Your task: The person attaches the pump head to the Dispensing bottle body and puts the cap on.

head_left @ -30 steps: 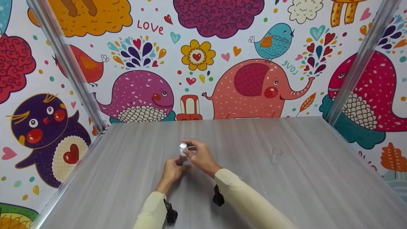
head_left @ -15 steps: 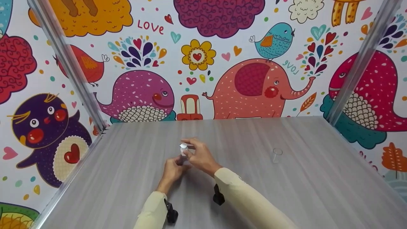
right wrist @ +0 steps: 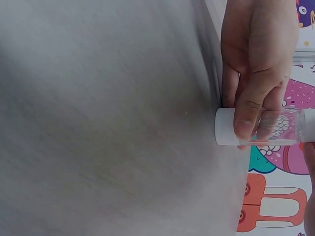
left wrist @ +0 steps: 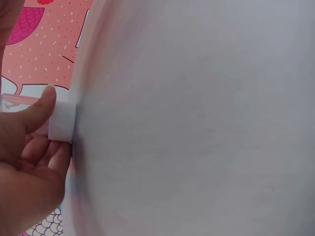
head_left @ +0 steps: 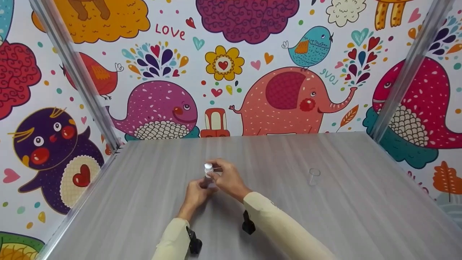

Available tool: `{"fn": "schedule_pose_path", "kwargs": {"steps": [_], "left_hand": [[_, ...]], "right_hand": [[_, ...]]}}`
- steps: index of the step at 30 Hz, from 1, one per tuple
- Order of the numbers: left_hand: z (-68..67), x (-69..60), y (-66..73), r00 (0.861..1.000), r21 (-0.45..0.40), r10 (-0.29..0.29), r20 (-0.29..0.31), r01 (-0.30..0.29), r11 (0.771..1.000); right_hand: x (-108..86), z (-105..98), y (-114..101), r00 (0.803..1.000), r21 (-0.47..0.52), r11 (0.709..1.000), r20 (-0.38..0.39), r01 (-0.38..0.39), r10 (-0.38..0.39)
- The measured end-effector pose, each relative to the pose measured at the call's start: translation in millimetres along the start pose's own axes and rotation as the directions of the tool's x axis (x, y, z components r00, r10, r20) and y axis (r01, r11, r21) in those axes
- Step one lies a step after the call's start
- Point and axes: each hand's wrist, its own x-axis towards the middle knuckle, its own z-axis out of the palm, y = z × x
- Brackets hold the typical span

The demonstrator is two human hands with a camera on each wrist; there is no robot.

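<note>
A clear bottle (right wrist: 290, 125) stands upright on the table, with a white cap (head_left: 208, 167) on top and a white base (left wrist: 62, 121). My left hand (head_left: 196, 195) holds the bottle low down, its thumb on one side and curled fingers on the other. Up at the cap, the thumb and fingers of my right hand (head_left: 229, 179) pinch it from the right. In the right wrist view only a small part of the right hand (right wrist: 310, 172) shows at the edge. The fingers partly hide the bottle's body in the head view.
A small clear glass cup (head_left: 314, 177) stands on the table to the right. The grey wood-grain table (head_left: 137, 202) reaches back to a wall with cartoon animals. Metal posts (head_left: 408, 76) rise at both rear corners.
The bottle and both hands keep nearly the same places. The right hand's fingers shift slightly at the cap. The glass cup has not moved.
</note>
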Motion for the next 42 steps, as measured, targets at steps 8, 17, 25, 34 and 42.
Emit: {"fn": "schedule_pose_path", "kwargs": {"steps": [8,17,25,34,42], "left_hand": [[-0.1,-1.7,0.2,1.000,0.003,0.011,0.000,-0.011,1.000],[-1.2,-2.8,1.1,1.000,0.032,-0.024,0.008,0.024,0.999],[-1.0,-1.2,2.2,1.000,0.022,-0.005,0.001,0.005,1.000],[-0.3,-1.4,-0.4,1.000,0.025,0.020,-0.006,-0.020,0.999],[-2.1,-1.8,2.2,0.999,0.024,0.034,-0.016,-0.034,0.999]], "right_hand": [[1.4,-2.6,0.4,1.000,0.005,1.000,-0.003,0.011,-0.011],[5.7,-5.5,-2.4,0.998,-0.032,0.998,0.040,0.056,-0.055],[3.0,-4.7,-1.0,0.993,-0.064,0.991,0.011,0.114,-0.113],[3.1,-2.5,2.3,0.990,-0.067,0.988,-0.014,0.137,-0.138],[5.5,-4.4,-1.1,0.996,-0.072,0.994,0.042,0.082,-0.079]]}}
